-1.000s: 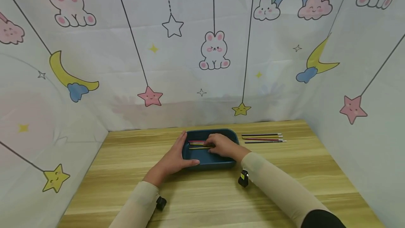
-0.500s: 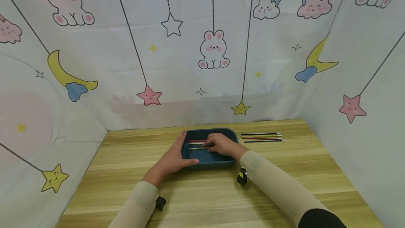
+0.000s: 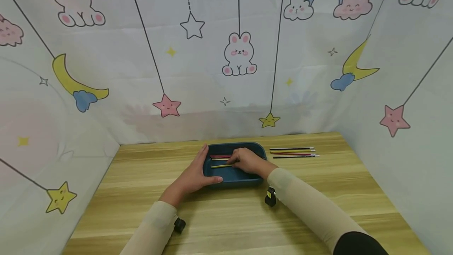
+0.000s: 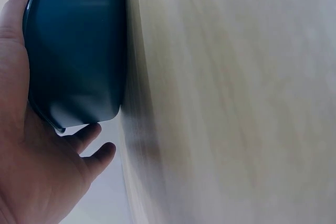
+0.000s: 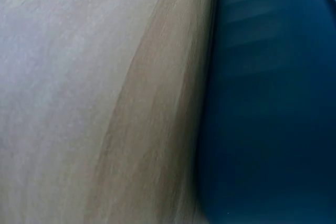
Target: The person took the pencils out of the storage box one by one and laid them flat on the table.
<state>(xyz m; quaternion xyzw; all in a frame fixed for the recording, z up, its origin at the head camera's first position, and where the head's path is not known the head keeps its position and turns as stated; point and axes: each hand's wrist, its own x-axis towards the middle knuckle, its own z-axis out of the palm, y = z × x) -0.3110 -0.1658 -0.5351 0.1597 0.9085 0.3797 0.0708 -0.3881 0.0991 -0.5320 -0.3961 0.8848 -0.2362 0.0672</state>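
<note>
Left hand [image 3: 192, 176] gripping the tray [image 3: 235, 185] at one end, right hand [image 3: 249, 161] pinching a yellow pencil [image 3: 220, 166] inside it, I judge the pencil light, stiff, best held mid-length.

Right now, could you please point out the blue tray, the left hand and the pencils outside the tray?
Blue tray [image 3: 242, 184]: head view, on its near wall.
Left hand [image 3: 194, 173]: head view, on its back.
Pencils outside the tray [image 3: 293, 154]: head view, on the red one's shaft.
</note>
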